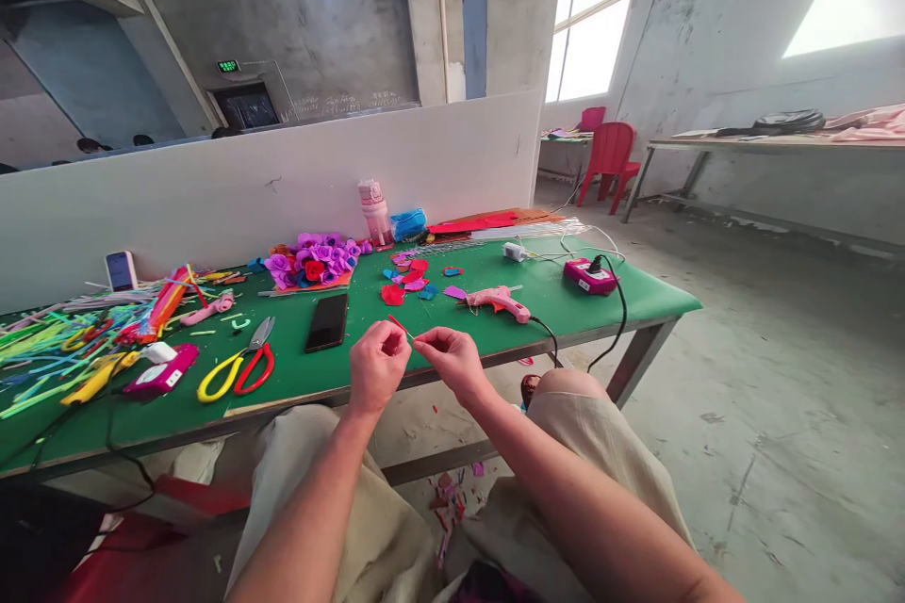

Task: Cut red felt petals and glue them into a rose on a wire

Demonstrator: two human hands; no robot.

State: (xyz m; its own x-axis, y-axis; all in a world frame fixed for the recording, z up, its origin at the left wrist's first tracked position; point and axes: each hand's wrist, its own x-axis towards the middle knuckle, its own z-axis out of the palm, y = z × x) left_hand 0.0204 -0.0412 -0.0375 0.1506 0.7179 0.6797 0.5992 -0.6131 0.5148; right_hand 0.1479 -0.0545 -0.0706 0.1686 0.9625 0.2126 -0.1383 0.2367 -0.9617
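My left hand (380, 363) is closed in a pinch near the table's front edge. Facing it, my right hand (452, 358) has thumb and forefinger pressed together. Between the fingertips runs a thin stem with a narrow red piece (397, 322) at its upper end; how much lies inside the left fingers is hidden. Just beyond my hands are loose red, purple and blue petals (416, 275). To their right lies a pink hot glue gun (499, 301) with a cord. A black phone (326, 322) lies left of my hands, beside scissors (244, 363) with yellow and red handles.
A heap of purple, red and blue flowers (315, 262) sits at the back of the green table (396, 367), near a pink bottle (375, 215). Coloured sticks (152, 306) crowd the left. Corded magenta power strips lie at right (589, 276) and left (164, 371).
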